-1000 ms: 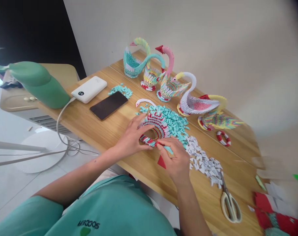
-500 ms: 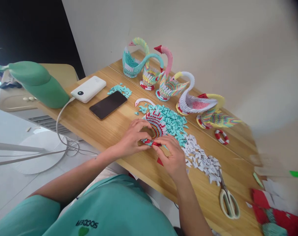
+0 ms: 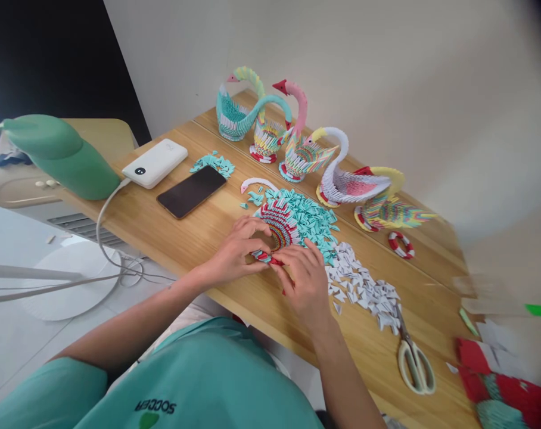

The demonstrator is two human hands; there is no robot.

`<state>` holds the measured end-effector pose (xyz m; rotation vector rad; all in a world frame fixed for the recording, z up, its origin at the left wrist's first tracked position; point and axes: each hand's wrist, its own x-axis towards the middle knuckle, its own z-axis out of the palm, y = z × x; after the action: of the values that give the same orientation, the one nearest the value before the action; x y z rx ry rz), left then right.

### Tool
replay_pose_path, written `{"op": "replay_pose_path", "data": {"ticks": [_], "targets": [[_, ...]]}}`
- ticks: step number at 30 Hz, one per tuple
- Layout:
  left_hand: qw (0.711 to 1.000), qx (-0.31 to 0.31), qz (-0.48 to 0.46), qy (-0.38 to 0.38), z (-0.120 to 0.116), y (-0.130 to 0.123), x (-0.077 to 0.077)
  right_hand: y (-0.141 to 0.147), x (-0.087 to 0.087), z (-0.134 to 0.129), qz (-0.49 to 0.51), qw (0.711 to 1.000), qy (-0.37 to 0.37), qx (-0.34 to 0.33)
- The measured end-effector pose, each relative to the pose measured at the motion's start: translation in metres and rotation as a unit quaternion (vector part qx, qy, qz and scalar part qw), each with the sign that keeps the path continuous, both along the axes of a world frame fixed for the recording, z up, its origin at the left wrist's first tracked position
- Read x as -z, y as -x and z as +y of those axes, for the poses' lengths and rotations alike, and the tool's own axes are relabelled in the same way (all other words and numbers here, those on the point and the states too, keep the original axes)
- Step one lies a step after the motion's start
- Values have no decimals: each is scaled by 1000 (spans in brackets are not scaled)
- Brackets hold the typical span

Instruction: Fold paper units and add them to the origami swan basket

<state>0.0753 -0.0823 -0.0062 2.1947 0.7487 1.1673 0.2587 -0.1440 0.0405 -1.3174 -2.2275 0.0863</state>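
Just in front of a round body of folded paper (image 3: 277, 221), patterned in red, white and other colours, my two hands work close together. My left hand (image 3: 241, 247) is closed on one end of a short chain of red and teal folded paper pieces (image 3: 262, 257). At the chain's right end, the fingers of my right hand (image 3: 302, 279) pinch a red piece, partly hidden by the fingertips. Behind the hands lies a heap of teal folded paper pieces (image 3: 313, 219). White folded pieces (image 3: 364, 286) spread to the right. A white paper swan neck (image 3: 258, 181) rests beyond the body.
Several paper swans (image 3: 355, 182) line the wall side, with a red and white paper ring (image 3: 401, 245) at right. Scissors (image 3: 416, 363) lie near the right edge. On the left are a phone (image 3: 192, 192), a cabled power bank (image 3: 155, 164) and a green bottle (image 3: 65, 158).
My right hand has turned slightly, its fingers now covering more of the chain's right end. My left hand keeps its hold. The whole view has shifted a little.
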Motion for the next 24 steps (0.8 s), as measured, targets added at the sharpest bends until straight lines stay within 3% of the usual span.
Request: {"op": "replay_pose_path", "data": {"ticks": [8, 20, 24], "targets": [[1000, -17, 15, -13, -2, 1, -2, -11, 9, 0, 92, 996, 9, 8], [997, -9, 71, -27, -1, 2, -15, -2, 1, 2, 103, 994, 24, -6], [998, 12, 47, -40, 1, 0, -12, 0, -2, 3, 51, 998, 27, 8]]}}
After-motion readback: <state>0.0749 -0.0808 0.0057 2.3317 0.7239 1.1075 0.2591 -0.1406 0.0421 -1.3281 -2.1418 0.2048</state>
